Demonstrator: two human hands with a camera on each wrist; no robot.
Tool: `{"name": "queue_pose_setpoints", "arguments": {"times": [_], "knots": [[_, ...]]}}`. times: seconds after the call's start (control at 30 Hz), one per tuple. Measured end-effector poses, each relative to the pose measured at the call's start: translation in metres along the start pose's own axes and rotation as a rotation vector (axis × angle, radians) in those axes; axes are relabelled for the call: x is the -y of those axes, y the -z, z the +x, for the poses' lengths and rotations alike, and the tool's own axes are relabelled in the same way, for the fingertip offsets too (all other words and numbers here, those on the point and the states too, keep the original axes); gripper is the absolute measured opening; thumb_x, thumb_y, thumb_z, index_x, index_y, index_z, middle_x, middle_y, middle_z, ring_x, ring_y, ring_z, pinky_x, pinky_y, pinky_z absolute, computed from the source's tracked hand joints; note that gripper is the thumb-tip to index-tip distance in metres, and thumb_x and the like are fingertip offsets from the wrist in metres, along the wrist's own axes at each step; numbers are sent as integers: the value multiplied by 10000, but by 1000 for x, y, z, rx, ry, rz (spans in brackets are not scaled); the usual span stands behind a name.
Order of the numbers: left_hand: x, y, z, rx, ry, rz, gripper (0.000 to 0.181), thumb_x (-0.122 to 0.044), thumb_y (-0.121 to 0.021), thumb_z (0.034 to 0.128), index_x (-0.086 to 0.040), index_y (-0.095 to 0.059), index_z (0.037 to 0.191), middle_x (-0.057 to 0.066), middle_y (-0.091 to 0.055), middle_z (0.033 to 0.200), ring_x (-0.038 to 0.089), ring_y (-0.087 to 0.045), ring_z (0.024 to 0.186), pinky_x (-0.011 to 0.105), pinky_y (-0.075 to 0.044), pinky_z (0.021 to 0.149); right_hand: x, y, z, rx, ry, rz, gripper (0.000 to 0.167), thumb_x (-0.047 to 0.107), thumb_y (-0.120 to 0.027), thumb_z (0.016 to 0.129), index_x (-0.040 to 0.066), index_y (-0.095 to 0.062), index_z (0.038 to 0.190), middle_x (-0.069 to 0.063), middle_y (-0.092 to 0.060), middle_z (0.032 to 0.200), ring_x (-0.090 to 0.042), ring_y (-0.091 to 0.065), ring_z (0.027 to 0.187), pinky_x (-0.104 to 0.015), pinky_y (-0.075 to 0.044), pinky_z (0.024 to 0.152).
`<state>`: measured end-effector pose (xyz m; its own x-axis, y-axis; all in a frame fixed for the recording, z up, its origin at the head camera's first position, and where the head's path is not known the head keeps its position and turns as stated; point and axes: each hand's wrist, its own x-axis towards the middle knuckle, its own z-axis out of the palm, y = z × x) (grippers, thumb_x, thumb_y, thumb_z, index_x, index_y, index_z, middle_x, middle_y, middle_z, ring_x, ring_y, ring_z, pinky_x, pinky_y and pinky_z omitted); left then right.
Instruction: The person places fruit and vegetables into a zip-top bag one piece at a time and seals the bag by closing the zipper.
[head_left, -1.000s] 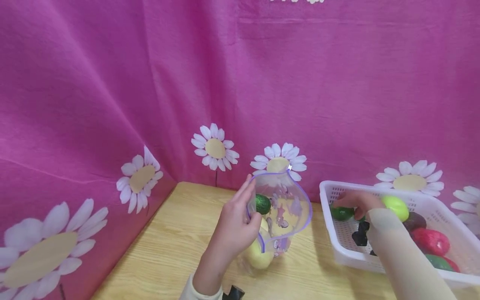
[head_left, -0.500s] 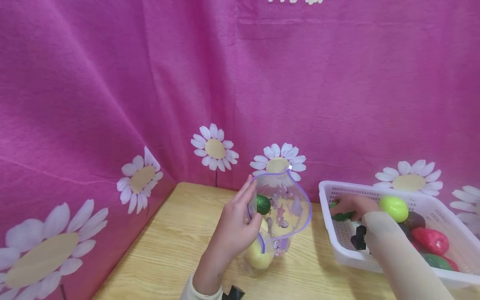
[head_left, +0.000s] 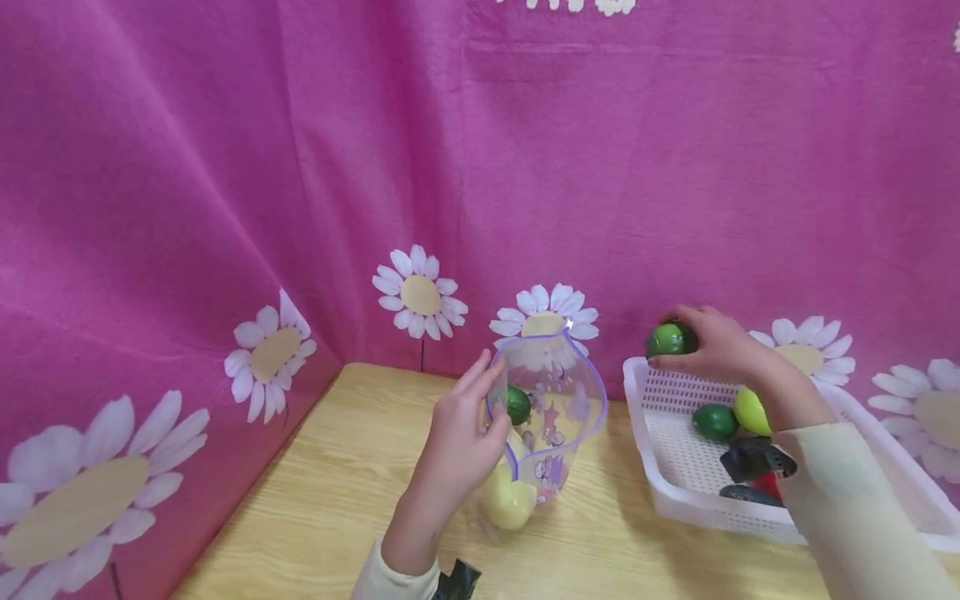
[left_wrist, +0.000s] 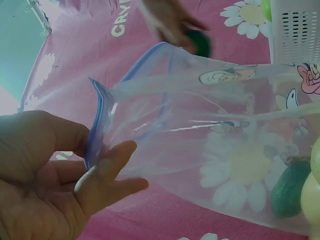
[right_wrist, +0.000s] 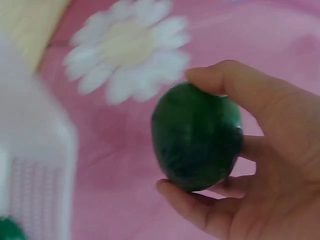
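My left hand (head_left: 457, 433) pinches the purple-edged rim of a clear zip bag (head_left: 555, 454) printed with cartoon figures. The bag's mouth gapes, and inside it lie a dark green fruit (head_left: 517, 405) and a pale yellow fruit (head_left: 507, 500). My right hand (head_left: 723, 346) is raised above the back left corner of a white plastic basket (head_left: 720, 518), gripping a green oval fruit (head_left: 670, 339). In the right wrist view, thumb and fingers curl round this glossy green fruit (right_wrist: 195, 135).
Inside the basket are another green fruit (head_left: 715, 422), a yellow-green fruit (head_left: 750, 412) and a dark piece (head_left: 750, 495); my right arm hides part of the contents. A pink daisy-print cloth (head_left: 600, 167) hangs behind the wooden table (head_left: 360, 467).
My right hand has lifted the green fruit out of the basket, up over its back left rim. The left hand keeps its hold on the bag; the head view has shifted slightly.
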<state>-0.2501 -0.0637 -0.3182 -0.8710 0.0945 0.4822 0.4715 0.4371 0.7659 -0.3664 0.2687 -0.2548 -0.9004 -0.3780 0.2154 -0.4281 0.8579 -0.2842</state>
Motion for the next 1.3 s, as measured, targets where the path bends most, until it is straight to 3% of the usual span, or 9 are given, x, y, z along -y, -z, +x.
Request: {"name": "queue_pose_setpoints", "arguments": {"times": [0.13, 0.27, 0.47, 0.6, 0.77, 0.93, 1.1, 1.17, 1.3], "knots": [[-7, -1, -4, 43, 41, 97, 693, -64, -667, 923, -9, -377, 1551, 85, -232, 1671, 43, -332, 401, 187, -415, 447, 41, 14, -22, -141, 74, 83, 659, 282, -848, 818, 91, -548, 1372, -238, -526, 1250, -376, -565, 1027, -414, -542, 781], [-15, -2, -11, 96, 87, 191, 917, -111, -751, 852, 1, -228, 1597, 50, -50, 1706, 60, -383, 427, 223, -467, 481, 80, 6, -35, -228, 269, 204, 667, 156, -861, 800, 119, -558, 1394, -155, -534, 1281, -276, -607, 1018, -232, -564, 788], [-21, -3, -15, 187, 150, 106, 1016, 46, -708, 815, -33, -96, 1622, -9, 120, 1690, 80, -411, 476, 218, -426, 432, 123, -24, -39, -107, 490, 344, 694, 134, -862, 797, 154, -548, 1415, -72, -516, 1309, -215, -610, 1091, -285, -585, 848], [-22, -1, -16, 178, 179, 72, 1016, 102, -669, 796, -71, -114, 1629, -17, 83, 1695, 85, -407, 467, 203, -398, 428, 134, -41, -35, -5, 484, 312, 650, 175, -839, 828, 157, -549, 1409, -62, -499, 1307, -194, -617, 1048, -298, -590, 833], [-23, 4, -15, 59, 155, 85, 863, 118, -613, 783, -23, -311, 1579, 73, -123, 1692, 75, -309, 441, 176, -311, 418, 131, -54, -25, -43, 470, 146, 608, 174, -823, 831, 81, -562, 1373, -144, -532, 1269, -217, -626, 980, -360, -583, 830], [-21, 9, -13, -47, 91, 95, 678, 119, -563, 810, 52, -466, 1477, 152, -290, 1635, 65, -235, 449, 172, -262, 427, 127, -56, -19, -50, 433, 122, 585, 151, -806, 842, 59, -569, 1369, -223, -523, 1285, -297, -631, 1007, -417, -584, 832], [-18, 15, -11, 17, 107, 50, 647, 81, -544, 870, 55, -415, 1504, 139, -235, 1662, 83, -261, 471, 177, -313, 449, 132, -52, -18, -10, 410, 111, 571, 136, -800, 842, 75, -584, 1367, -266, -488, 1332, -354, -625, 1049, -470, -575, 869], [-16, 18, -10, 58, 119, 24, 626, 59, -525, 903, 50, -396, 1516, 131, -182, 1680, 105, -387, 517, 184, -338, 458, 133, -51, -19, -2, 403, 101, 567, 123, -800, 835, 78, -592, 1361, -282, -478, 1336, -364, -625, 1047, -482, -570, 876], [-11, 22, -9, 121, 115, -18, 582, 12, -480, 955, 46, -378, 1527, 88, -109, 1700, 262, -618, 959, 219, -400, 499, 133, -50, -19, 28, 382, 102, 560, 108, -796, 831, 103, -602, 1356, -296, -457, 1347, -359, -624, 1040, -477, -567, 878]]}}
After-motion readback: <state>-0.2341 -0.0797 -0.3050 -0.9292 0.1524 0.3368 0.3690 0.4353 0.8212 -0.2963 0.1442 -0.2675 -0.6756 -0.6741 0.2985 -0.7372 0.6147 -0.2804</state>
